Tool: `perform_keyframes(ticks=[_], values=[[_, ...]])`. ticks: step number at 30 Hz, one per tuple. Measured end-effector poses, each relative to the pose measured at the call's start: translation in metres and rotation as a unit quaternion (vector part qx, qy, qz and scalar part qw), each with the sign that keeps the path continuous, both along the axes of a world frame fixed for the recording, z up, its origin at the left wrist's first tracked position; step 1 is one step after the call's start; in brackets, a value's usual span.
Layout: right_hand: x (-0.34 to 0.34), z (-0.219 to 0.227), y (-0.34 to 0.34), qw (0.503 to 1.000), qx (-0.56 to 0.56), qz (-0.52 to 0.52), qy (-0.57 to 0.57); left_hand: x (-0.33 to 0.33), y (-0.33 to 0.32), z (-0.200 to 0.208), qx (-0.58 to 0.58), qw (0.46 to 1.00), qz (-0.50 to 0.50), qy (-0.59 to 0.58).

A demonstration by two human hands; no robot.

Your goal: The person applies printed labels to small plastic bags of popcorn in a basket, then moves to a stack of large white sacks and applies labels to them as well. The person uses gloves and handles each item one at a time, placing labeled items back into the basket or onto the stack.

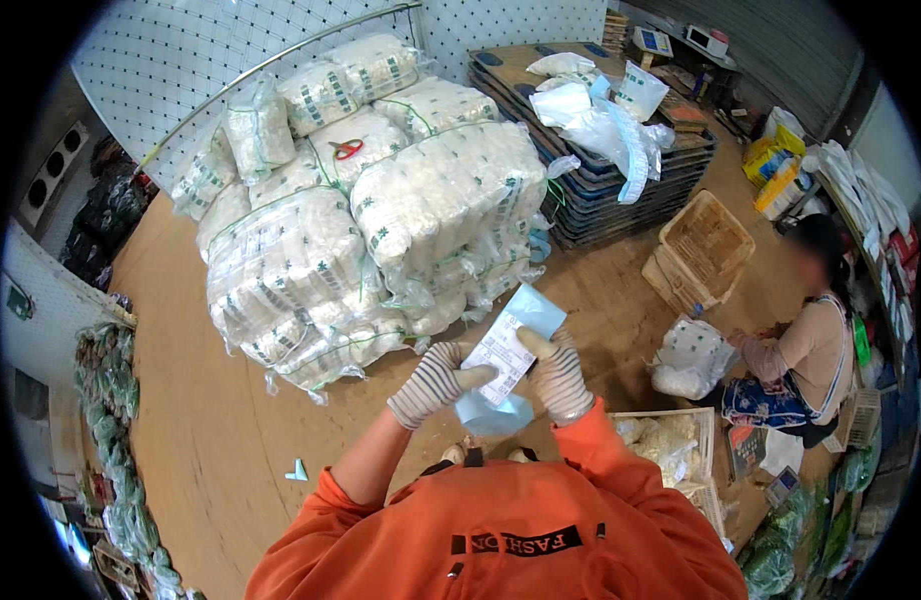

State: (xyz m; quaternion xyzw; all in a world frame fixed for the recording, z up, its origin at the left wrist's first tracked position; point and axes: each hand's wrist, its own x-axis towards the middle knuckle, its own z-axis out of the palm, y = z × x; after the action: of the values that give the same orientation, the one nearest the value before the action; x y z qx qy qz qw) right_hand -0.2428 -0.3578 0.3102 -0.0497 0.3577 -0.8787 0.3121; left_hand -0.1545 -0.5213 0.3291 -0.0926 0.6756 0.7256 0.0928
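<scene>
Brown floor (171, 400) below label strip (500, 352); patterned wall (201, 60).

Left grip (436, 383), right grip (559, 375) — pinched (gloved)

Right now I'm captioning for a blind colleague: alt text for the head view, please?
The gloved left hand and right hand hold a white label and blue strip. Beyond lies a pile of plastic wrapped bales, red scissors lying on one; at right, a co-worker sits by a white bag.

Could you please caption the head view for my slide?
Gloved hands hold a white label on a blue strip before stacked bags.
</scene>
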Motion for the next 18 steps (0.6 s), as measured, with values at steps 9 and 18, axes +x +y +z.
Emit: perform_keyframes(ticks=[9,18], values=[[-0.110,0.020,0.035,0.988,0.010,-0.144,0.057,0.039,-0.032,-0.007,-0.062,0.998,0.004,-0.028],[-0.124,0.025,0.031,0.982,0.016,-0.134,0.129,0.061,-0.046,-0.017,-0.033,0.999,0.005,-0.039]])
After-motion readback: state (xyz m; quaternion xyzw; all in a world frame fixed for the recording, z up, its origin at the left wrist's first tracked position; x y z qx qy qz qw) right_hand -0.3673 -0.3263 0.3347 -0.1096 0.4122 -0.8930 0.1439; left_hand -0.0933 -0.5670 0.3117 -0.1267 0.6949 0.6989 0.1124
